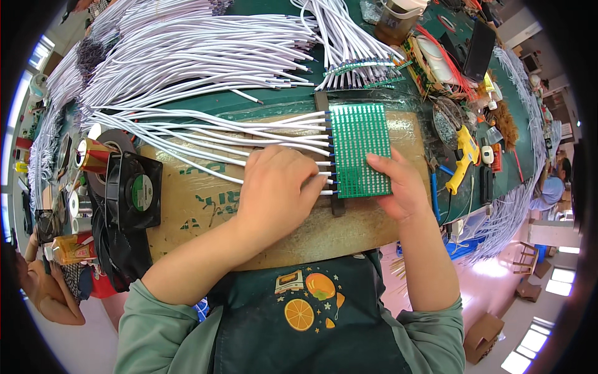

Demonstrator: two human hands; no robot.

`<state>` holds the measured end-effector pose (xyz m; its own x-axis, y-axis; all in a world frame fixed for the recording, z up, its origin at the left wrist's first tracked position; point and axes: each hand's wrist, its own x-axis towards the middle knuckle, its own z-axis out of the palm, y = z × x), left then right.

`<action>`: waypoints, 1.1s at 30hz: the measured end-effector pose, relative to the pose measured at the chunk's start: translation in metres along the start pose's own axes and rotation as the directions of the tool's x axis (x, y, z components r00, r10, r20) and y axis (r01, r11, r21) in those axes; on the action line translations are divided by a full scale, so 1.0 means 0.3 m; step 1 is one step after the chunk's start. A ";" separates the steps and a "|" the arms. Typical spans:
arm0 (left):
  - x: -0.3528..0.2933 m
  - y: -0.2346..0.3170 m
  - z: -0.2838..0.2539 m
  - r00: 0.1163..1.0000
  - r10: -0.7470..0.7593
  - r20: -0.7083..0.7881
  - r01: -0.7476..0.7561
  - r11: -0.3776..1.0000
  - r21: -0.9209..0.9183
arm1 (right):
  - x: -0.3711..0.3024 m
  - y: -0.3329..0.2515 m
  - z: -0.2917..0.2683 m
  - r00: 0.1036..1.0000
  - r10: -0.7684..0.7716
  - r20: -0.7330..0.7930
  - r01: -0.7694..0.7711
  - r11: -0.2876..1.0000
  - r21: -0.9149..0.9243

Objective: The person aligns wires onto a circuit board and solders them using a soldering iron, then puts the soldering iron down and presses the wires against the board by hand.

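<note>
A green circuit-board panel (pixel 360 131) with rows of pale pads lies on a brown cardboard-covered work board. Several white cables (pixel 274 132) run from the left to its left edge, where their blue-tipped ends meet it over a dark bar (pixel 337 207). My left hand (pixel 274 187) is closed, thumb and forefinger pinching a white cable close to the panel's lower left corner; its other fingers are curled over neighbouring cables. My right hand (pixel 403 187) grips the panel's lower right edge, thumb on top and fingers underneath, partly hidden.
Bundles of white cable (pixel 205 56) fill the back left, more with green boards (pixel 361 73) behind the panel. A black fan (pixel 134 190) stands left. Right are a yellow glue gun (pixel 464 159), blue-handled pliers (pixel 435 193) and a phone (pixel 479 50). Another person (pixel 53 290) sits far left.
</note>
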<state>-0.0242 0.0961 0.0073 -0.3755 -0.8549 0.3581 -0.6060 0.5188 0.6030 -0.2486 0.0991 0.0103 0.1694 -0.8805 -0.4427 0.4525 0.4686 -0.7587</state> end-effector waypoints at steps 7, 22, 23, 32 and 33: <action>-0.049 0.023 0.006 0.975 -0.201 0.096 0.218 0.948 -0.231 | -0.059 0.072 -0.004 0.993 -0.101 0.066 0.095 0.992 0.087; -0.048 0.060 0.090 0.522 -0.412 0.746 0.770 -0.149 -0.621 | -0.105 0.075 0.024 0.972 -0.209 0.109 0.178 0.953 0.245; -0.046 0.056 0.095 0.560 -0.420 0.714 0.723 -0.172 -0.669 | -0.111 0.087 0.032 0.972 -0.208 0.110 0.177 0.954 0.241; -0.058 0.046 0.114 0.649 -0.379 0.659 0.647 -0.182 -0.741 | -0.117 0.126 0.055 0.961 -0.269 -0.058 0.256 0.953 -0.162; -0.056 0.042 0.111 0.655 -0.327 0.682 0.656 -0.202 -0.727 | -0.119 0.143 0.063 0.962 -0.264 -0.061 0.248 0.949 -0.195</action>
<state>-0.0488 0.1171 -0.0148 -0.5254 -0.7229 -0.4488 0.3861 -0.6726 0.6313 -0.2188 0.1493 0.0025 -0.0101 -0.9670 -0.2546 0.3006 0.2399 -0.9231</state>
